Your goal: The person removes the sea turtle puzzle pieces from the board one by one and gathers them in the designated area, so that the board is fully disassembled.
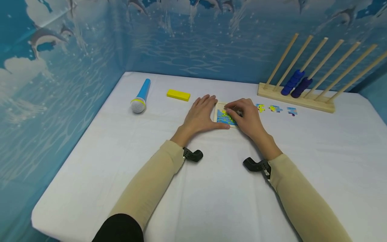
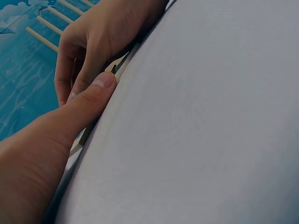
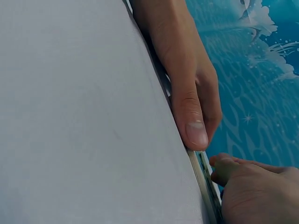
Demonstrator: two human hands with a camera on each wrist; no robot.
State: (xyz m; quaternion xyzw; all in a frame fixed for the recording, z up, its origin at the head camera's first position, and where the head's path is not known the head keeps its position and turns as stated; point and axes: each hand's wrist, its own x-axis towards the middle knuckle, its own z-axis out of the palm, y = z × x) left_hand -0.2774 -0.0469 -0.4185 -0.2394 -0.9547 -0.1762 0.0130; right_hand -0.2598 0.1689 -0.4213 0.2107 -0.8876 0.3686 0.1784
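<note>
From the head camera, a small puzzle board (image 1: 222,116) lies on the white table (image 1: 211,195) between both hands. The left hand (image 1: 201,114) rests flat at the board's left edge, fingers straight and close together, thumb laid along its near edge. The right hand (image 1: 245,116) covers the board's right part with curled fingers, fingertips pressing down on the blue and yellow picture; whether they pinch a piece cannot be told. Three loose puzzle pieces (image 1: 275,109) lie in a row just right of the board, near a wooden peg rack (image 1: 296,97) that carries blue rings (image 1: 296,83). A toy microphone (image 1: 140,96) and a yellow block (image 1: 178,95) lie well to the left. In the left wrist view, the left thumb (image 2: 88,100) presses against the board's thin edge, with the right hand's curled fingers (image 2: 70,65) just beyond it. In the right wrist view, the left thumb again lies along the board's edge (image 3: 203,182), and the right fingertips (image 3: 224,169) bend down onto the board.
</note>
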